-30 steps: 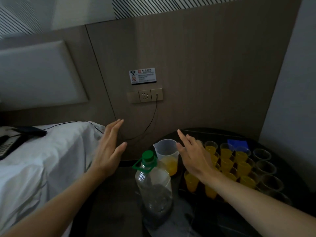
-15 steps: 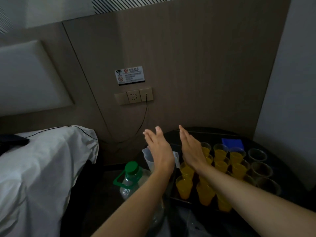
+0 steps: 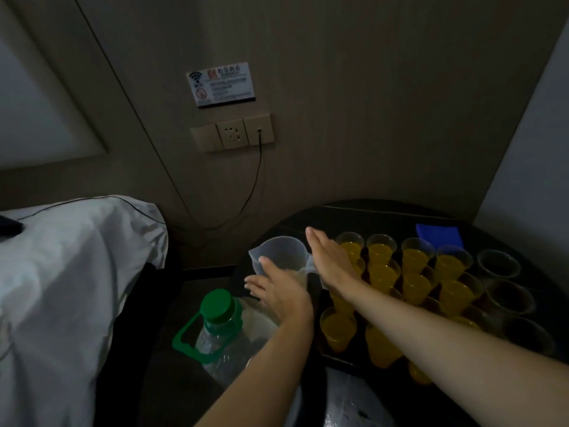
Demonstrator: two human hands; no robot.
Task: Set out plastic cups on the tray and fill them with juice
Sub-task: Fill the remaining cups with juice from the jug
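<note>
Both hands have dropped toward the measuring jug (image 3: 278, 257), left hand (image 3: 277, 291) and right hand (image 3: 331, 260) open-fingered, likely about to grasp it for refilling empty cups (image 3: 498, 263).

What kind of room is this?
Probably a hotel room. A small wifi and no-smoking sign hangs on the panelled wall above a socket plate, a bed with white sheets stands at the left, and a padded headboard is behind it.
</note>
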